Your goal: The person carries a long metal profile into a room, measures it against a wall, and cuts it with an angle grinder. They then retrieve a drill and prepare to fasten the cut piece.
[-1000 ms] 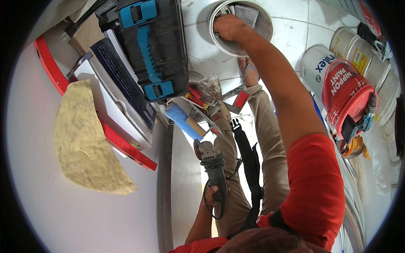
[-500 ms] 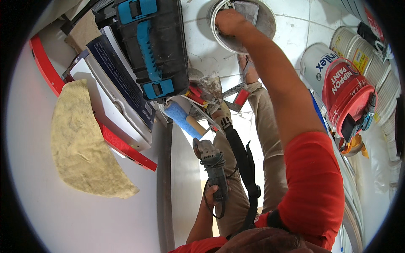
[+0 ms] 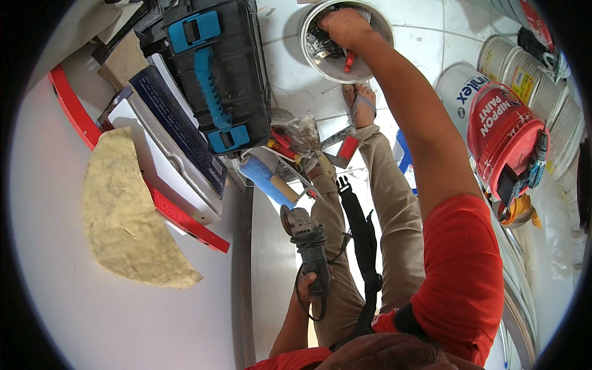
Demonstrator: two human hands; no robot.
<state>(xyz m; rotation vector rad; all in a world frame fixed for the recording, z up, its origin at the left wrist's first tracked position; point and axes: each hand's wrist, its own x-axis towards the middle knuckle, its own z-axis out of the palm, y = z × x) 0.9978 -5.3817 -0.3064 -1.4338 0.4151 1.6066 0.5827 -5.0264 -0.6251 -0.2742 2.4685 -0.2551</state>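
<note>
My left hand [image 3: 305, 287] is closed around the body of a grey angle grinder [image 3: 313, 250], with its cord wound about it and its disc pointing away from me. My right arm stretches far forward, and my right hand [image 3: 345, 28] is inside a white bucket [image 3: 316, 66]. Small dark loose pieces lie in the bucket beside the hand, along with a red-handled tool [image 3: 350, 60]. The fingertips of my right hand are hidden among the contents, so their grip does not show.
A black toolbox [image 3: 185, 80] with blue latches stands at the left. Near my feet lie a blue paint roller [image 3: 265, 176] and a red-and-grey tool [image 3: 347, 148]. Paint buckets [image 3: 502, 135] line the right side. A yellowish cloth [image 3: 126, 216] hangs over a red strip.
The grey flat piece beside my right hand no longer shows in the bucket, and the loose pieces and red handle are now visible. My left hand keeps its hold on the angle grinder.
</note>
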